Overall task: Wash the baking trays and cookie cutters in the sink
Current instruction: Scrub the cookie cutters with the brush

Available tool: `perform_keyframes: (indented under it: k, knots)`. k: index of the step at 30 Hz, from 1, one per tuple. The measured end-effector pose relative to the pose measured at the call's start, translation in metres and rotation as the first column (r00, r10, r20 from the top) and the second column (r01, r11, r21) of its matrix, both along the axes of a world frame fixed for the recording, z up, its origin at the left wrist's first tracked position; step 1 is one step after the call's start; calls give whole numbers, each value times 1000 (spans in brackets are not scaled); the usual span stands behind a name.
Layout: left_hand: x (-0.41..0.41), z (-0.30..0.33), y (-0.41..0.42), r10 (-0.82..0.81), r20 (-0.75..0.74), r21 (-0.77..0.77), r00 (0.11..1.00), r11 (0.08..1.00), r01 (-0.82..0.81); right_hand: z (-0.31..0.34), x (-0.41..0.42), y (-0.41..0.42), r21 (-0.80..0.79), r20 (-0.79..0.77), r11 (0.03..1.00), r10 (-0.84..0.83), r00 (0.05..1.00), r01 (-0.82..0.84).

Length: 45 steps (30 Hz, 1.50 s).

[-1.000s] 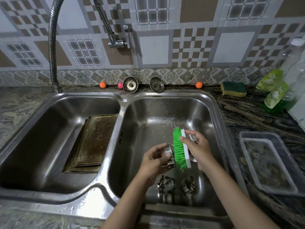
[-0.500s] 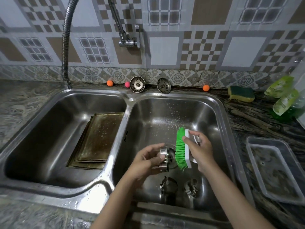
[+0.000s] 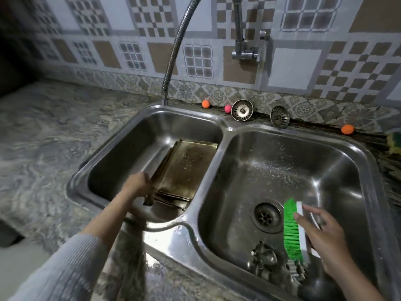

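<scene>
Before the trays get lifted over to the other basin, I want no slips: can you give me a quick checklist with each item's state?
1. Left hand on the baking trays at their near corner: ok, though the grip is blurred.
2. Right hand holds the green brush: ok.
3. Right basin floor free for a tray: not ok, cookie cutters lie at its near edge.
4. Drain unplugged: ok.
5. Water running: cannot tell.
</scene>
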<state>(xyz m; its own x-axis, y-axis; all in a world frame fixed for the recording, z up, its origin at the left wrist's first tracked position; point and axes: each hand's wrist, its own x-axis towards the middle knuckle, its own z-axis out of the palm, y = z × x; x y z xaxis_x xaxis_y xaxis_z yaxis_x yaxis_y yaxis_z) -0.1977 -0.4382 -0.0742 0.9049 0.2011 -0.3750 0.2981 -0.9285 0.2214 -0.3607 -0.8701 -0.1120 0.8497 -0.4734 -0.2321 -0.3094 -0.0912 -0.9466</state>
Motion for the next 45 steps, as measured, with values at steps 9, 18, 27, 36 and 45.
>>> perform_keyframes:
  k: [9, 18, 27, 36, 45]
  knots:
    - [17, -46, 35, 33, -284, 169, 958, 985, 16, -12, -5, -12, 1, -24, 1000, -22, 999, 22]
    - [-6, 22, -56, 15, 369, -274, 929, 957, 94, 6, -7, -10, 53, -15, 996, -71, 997, 72]
    - [-86, 7, -241, -684, 81, -372, 725, 654, 659, 16, -21, -14, 79, 17, 985, -152, 988, 150]
    - [-125, -48, -303, -938, -279, 12, 204, 209, 978, 19, -39, -25, 90, 46, 979, -185, 982, 180]
    - [-99, -75, -293, -940, -105, -158, 325, 338, 928, 30, -51, -29, 117, 55, 975, -198, 979, 190]
